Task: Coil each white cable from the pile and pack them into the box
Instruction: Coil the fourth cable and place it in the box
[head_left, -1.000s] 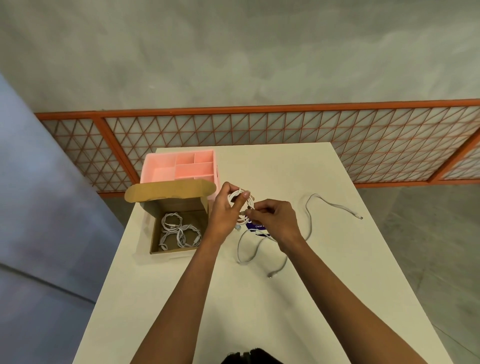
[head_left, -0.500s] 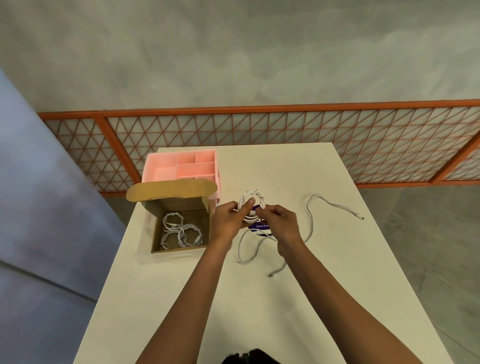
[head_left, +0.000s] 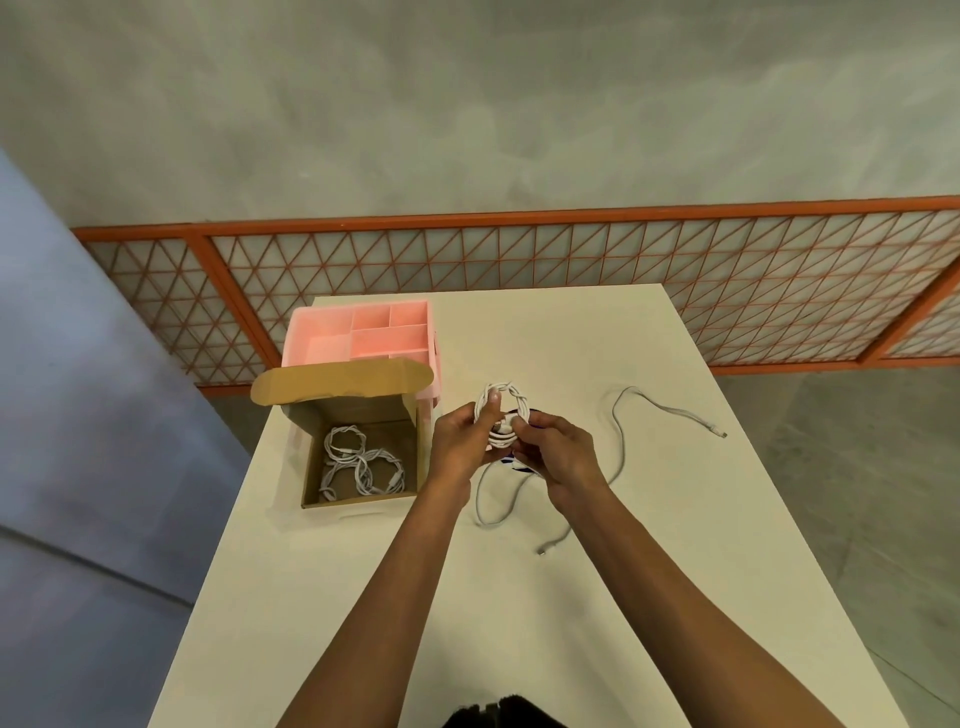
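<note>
Person, head view. Left hand (head_left: 458, 441) and right hand (head_left: 558, 449), both bare; bare forearms (head_left: 395, 587), uncovered as far as visible. Between them at the bottom edge, a black uneven shape (head_left: 498, 714), garment or hair, cannot tell.

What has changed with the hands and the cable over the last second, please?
Both hands, the left hand and right hand, came slightly nearer the person, turning the coiled cable so its loop now stands above the fingers; both still grip it. The box, its packed coils and the loose cables stayed put.
</note>
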